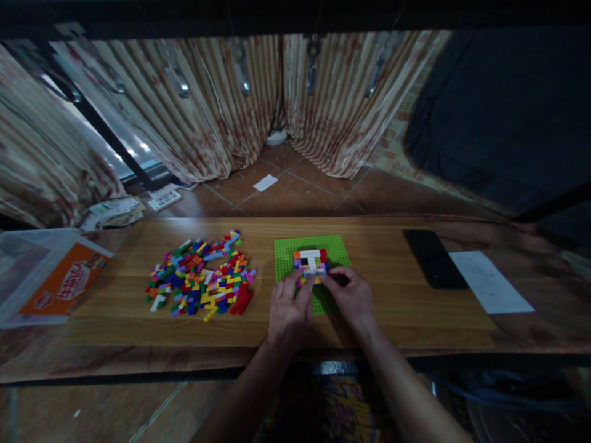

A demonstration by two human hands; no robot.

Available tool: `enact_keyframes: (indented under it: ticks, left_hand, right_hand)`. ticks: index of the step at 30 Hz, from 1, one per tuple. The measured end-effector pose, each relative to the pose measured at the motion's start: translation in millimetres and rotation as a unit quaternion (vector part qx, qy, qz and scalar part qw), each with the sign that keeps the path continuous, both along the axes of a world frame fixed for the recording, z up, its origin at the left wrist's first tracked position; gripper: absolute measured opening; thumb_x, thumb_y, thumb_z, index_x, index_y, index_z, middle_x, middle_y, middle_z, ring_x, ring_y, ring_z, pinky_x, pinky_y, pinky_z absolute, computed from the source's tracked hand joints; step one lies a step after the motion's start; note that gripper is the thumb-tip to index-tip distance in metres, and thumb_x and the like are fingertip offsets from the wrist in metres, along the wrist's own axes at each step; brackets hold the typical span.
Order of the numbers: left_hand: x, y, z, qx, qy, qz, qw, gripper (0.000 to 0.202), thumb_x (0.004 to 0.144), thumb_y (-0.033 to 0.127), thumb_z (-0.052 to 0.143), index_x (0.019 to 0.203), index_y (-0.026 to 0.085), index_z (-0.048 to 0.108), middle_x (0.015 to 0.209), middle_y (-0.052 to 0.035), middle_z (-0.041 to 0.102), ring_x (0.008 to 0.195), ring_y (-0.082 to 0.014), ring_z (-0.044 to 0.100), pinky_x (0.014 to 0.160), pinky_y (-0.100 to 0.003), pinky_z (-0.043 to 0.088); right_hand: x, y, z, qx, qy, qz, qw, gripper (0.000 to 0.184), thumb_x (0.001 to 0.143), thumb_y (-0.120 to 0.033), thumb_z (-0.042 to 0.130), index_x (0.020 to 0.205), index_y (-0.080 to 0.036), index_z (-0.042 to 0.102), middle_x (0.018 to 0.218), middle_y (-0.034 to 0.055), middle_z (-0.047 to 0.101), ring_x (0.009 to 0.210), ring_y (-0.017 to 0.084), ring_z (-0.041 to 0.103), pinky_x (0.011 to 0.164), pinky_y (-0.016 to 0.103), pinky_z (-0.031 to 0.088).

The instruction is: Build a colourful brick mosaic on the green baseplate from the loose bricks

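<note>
Steadying, seemingly, the small multicoloured plastic-brick build (311, 255) on its green studded baseplate (284, 253), the left hand (290, 307) and right hand (355, 299) curl in at its near side, whether clamped I can't tell, with loose bright plastic bricks (196, 289) heaped leftward, likely for easy reach.

Supporting surface: wood-grained tabletop (429, 317), plain and level. Clock positions are read from the green baseplate (285, 258), which lies flat on the wood. At nine o'clock: loose pile of multicoloured bricks (196, 289), spread unevenly, apart from the baseplate. At three o'clock: flat black slab (434, 258), dark face up. Farther out at three: white sheet (492, 283), meeting the slab's outer edge and reaching past the wood-grained area.
</note>
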State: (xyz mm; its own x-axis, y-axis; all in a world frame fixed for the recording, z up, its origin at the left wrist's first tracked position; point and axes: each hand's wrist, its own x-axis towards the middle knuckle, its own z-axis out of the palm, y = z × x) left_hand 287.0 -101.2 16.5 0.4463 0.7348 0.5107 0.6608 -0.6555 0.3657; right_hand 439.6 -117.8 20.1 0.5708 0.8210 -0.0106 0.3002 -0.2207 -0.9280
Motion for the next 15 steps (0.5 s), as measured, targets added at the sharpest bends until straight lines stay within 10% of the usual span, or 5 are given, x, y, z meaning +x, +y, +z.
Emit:
enact_keyframes:
  ticks: [15]
  left_hand:
    - [-0.5,-2.7,-7.6,0.010,0.111,0.027,0.993,0.040,0.088,0.018,0.050,0.126,0.026,0.058,0.121,-0.0123,0.061,0.102,-0.0241,0.057,0.083,-0.039,0.048]
  right_hand:
    - [-3.8,3.2,4.3,-0.014,-0.075,0.024,0.997,0.030,0.074,-0.049,0.063,0.075,-0.020,0.068,0.076,0.0046,0.067,0.067,0.019,0.060,0.066,0.032,0.047]
